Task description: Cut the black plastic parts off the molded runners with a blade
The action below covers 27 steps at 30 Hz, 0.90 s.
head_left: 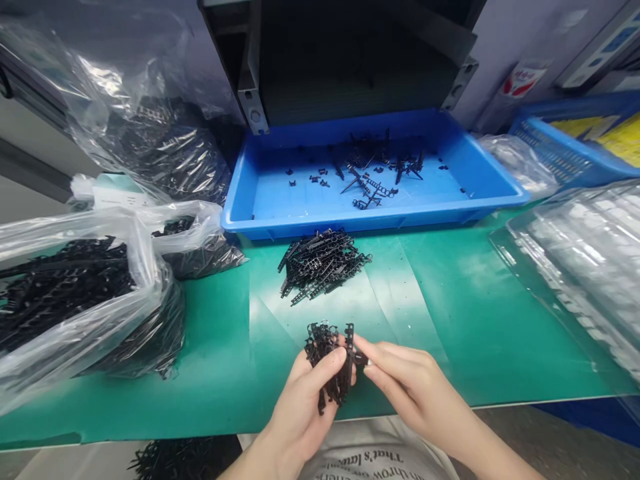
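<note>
My left hand (313, 393) is closed around a bunch of thin black plastic parts (330, 363), their ringed ends sticking up past the thumb. Just right of the bunch, my right hand (407, 380) pinches a small black piece (361, 359) between thumb and fingertips. That piece meets the edge of the bunch; whether it is joined to one of the parts I cannot tell. Beyond both hands, a loose pile of similar black parts (324, 261) lies on the green mat (470, 320).
A blue tray (380, 217) behind the pile holds scattered black bits. Clear bags (145, 267) of black parts stand at left. Clear plastic trays (585, 260) are stacked at right, near a blue basket (550, 143). A dark metal frame (253, 100) overhangs the tray.
</note>
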Available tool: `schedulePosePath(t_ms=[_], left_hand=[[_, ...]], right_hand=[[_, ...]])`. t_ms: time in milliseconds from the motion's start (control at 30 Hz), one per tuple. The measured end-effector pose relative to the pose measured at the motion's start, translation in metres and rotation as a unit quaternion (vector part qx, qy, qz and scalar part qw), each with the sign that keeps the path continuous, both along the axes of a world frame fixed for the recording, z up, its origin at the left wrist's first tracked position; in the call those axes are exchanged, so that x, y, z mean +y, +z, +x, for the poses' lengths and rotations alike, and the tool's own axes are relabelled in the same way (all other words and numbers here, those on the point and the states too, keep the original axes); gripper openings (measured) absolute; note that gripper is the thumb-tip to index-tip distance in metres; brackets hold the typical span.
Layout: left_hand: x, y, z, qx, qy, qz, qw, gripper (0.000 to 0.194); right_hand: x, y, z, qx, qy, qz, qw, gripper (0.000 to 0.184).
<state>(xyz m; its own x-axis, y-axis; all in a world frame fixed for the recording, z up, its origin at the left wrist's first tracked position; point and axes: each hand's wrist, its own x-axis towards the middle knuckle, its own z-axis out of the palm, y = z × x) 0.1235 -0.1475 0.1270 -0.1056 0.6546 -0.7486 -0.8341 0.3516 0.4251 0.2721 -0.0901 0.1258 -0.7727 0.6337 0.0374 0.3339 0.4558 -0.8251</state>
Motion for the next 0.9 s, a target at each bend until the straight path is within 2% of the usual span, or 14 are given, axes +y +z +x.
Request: schedulePosePath(t_ms=[367,767,900], left_hand=[[0.0012,-0.0011,0.0026,0.005,-0.003,-0.003,1.000,0.022],[-0.0006,-0.0039,0.0020,0.009,0.001,0.004,1.000,0.020],[-0.0032,-0.0043,0.0029,0.005,-0.009,0.024,1.000,0.018]], right_hand=[[0.0016,0.0078,0.0052,-0.029,0.046,-0.025,0.998,0.046],[-0.0016,0.0024,0.0021,-0.005,0.012,-0.002,1.000,0.042],[0.0012,0.0029,0.0026,0.001,0.019,-0.026,0.999,0.042]])
